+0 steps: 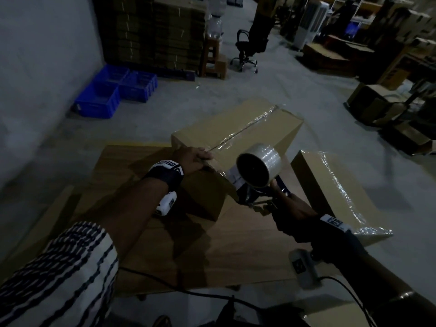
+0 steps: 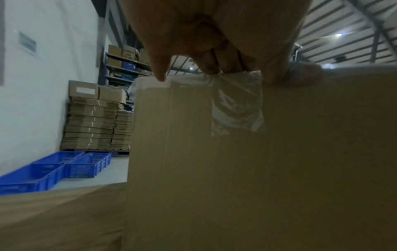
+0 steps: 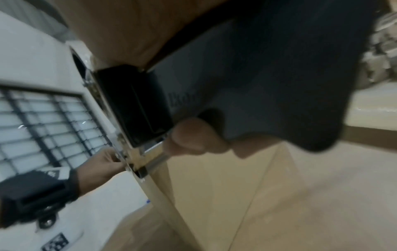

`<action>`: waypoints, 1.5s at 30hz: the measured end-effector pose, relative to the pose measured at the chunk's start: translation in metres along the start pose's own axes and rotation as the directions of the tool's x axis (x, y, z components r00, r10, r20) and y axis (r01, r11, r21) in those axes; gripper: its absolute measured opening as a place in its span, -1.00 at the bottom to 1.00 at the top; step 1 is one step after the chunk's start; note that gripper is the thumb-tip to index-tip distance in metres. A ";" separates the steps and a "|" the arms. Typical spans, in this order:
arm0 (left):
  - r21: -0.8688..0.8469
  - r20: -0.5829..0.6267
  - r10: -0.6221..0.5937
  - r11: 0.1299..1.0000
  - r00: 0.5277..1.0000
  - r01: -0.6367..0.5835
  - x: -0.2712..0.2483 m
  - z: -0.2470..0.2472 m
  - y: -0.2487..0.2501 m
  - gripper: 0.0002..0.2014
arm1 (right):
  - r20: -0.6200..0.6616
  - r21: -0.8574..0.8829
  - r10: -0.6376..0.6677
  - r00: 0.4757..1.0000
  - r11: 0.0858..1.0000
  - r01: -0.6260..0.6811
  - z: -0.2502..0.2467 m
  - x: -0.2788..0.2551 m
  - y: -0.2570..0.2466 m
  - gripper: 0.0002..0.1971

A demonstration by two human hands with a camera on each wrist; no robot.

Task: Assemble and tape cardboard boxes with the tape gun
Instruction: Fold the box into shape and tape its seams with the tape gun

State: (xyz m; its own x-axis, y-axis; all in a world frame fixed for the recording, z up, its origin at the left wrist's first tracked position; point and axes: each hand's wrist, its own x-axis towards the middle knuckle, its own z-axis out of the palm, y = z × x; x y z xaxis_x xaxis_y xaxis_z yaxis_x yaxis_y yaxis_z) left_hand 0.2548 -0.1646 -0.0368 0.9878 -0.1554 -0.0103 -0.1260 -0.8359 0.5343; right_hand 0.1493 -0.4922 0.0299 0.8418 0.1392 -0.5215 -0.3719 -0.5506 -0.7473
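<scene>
Far left on the floor sit blue crates (image 1: 113, 90), near a stack of flattened cartons (image 1: 153, 31); in the middle a cardboard box (image 1: 236, 131) stands on flat cardboard sheets (image 1: 132, 166), clear tape shining along its top seam; the left hand (image 1: 193, 161) grips the box's near top edge, its fingers (image 2: 221, 59) curled over the rim beside the tape end (image 2: 236, 105) folded down the side; just right of it, the tape gun (image 1: 257, 171) with its clear roll sits against the near corner of the box; the right hand (image 1: 290, 206) holds its handle, fingers (image 3: 193, 135) wrapped round the grip; further right a second taped box (image 1: 337, 192) lies on the floor.
</scene>
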 end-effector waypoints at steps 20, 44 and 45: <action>0.033 -0.055 0.190 0.982 0.980 -0.188 -0.018 0.041 0.038 -0.47 | 0.034 0.108 -0.100 0.994 0.989 0.096 0.002 0.012 0.029 0.20; 0.303 0.017 -0.045 0.952 0.999 0.038 -0.020 0.025 0.103 -0.40 | -0.013 0.243 -0.162 0.987 0.957 0.161 0.000 0.002 0.081 0.15; 0.360 0.034 -0.020 0.933 0.999 0.006 -0.019 0.027 0.109 -0.41 | -0.013 0.252 -0.157 0.987 0.955 0.156 0.000 0.003 0.083 0.11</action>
State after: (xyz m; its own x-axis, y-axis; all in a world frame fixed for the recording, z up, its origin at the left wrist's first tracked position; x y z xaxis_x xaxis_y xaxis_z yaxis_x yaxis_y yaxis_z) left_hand 0.2194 -0.2666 -0.0014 0.9864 -0.1567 -0.0494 -0.1445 -0.9704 0.1937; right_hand 0.1205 -0.5369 -0.0333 0.8950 0.2132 -0.3918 -0.3227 -0.2970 -0.8987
